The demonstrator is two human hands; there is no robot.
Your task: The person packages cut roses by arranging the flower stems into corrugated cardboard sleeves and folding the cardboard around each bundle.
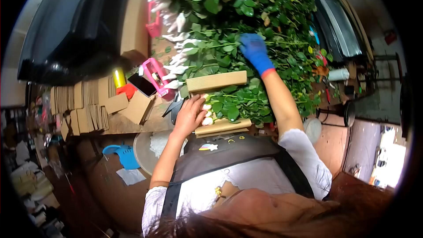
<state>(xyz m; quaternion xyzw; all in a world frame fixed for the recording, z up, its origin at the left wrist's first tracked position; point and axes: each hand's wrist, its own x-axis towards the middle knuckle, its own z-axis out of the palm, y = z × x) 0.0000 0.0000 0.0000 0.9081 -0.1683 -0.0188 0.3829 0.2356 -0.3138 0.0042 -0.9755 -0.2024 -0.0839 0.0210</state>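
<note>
My left hand (189, 112) is bare, its fingers stretched out beside several pale rose heads (207, 113) and the end of a corrugated cardboard strip (216, 81). These roses lie with their leafy stems (231, 105) between that strip and a second cardboard piece (224, 126) near my apron. Farther up, my right hand (254, 49) wears a blue glove and is closed at a rose stem within the large pile of leafy roses (282, 22). Its fingertips are partly lost among leaves. White-wrapped rose heads (178, 57) line the pile's left side.
Two pink tape dispensers (156, 77) (153, 22), a phone (142, 84), a yellow roll (119, 78) and scissors (175, 109) lie left of the roses. Folded cardboard pieces (88, 105) stand along the table's left. Black plastic (72, 31) fills the upper left. A blue basket (127, 155) sits below.
</note>
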